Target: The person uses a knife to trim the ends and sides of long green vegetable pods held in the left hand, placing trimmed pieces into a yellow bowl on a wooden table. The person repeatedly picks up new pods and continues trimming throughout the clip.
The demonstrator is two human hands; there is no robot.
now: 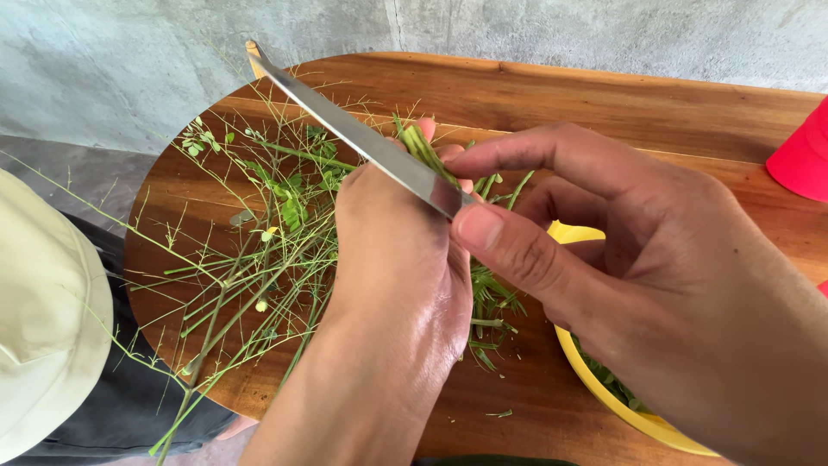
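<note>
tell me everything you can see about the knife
The long knife with a flat grey metal blade is held in the right hand, thumb pressed on the blade's near end. It slants up and left, its pale tip over the round wooden table. The handle is hidden. Its edge meets a bunch of thin green stems gripped in the left hand.

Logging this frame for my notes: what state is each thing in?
Left hand: closed around a bunch of green stems.
Right hand: gripping the knife, blade against the stems.
Yellow bowl: holds greens, partly hidden.
Stripped stalks: scattered on wooden table.
</note>
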